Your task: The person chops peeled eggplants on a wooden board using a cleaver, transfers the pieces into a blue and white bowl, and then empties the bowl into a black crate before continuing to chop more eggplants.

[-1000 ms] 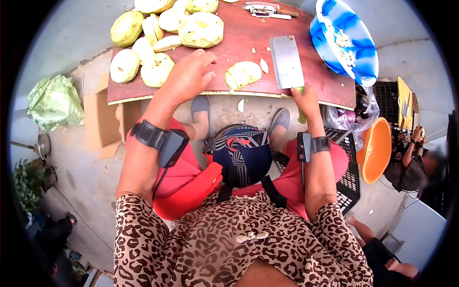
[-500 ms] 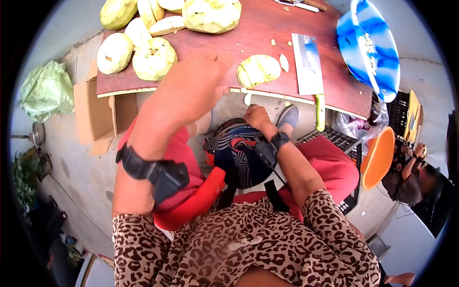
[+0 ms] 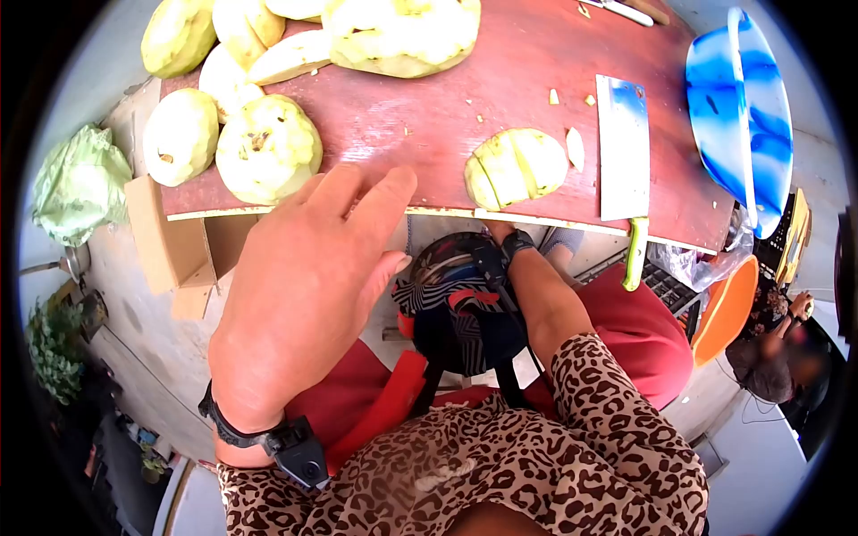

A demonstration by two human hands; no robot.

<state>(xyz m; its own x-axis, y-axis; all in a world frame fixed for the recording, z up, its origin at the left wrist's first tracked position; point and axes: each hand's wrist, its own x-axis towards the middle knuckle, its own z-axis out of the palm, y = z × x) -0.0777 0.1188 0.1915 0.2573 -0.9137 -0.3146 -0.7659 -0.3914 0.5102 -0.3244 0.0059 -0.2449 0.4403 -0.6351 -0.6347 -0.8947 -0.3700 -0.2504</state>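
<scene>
My left hand (image 3: 304, 281) hovers in front of the table's near edge, back upward, fingers stretched out and apart, holding nothing. It is closest to a large peeled, pale green-yellow fruit or vegetable (image 3: 268, 147) at the table's left. My right hand (image 3: 498, 230) reaches low under the table edge, and its fingers are hidden. Above it on the table lies a peeled piece with cuts across it (image 3: 518, 168), with a thin slice (image 3: 575, 149) beside it. A cleaver (image 3: 623, 147) with a green handle rests to the right, its handle jutting past the edge.
More peeled pieces (image 3: 398, 40) crowd the red table's (image 3: 402, 125) back left. A blue-and-white basin (image 3: 742, 116) stands tilted at the right. Below are an orange tub (image 3: 726, 308), a black crate (image 3: 666, 290) and a cardboard box (image 3: 170, 237). Another person (image 3: 773, 348) is at far right.
My left hand has drawn back towards me and left, its fingers opening out. My right hand has gone further under the table edge. The view has shifted, so the table appears lower.
</scene>
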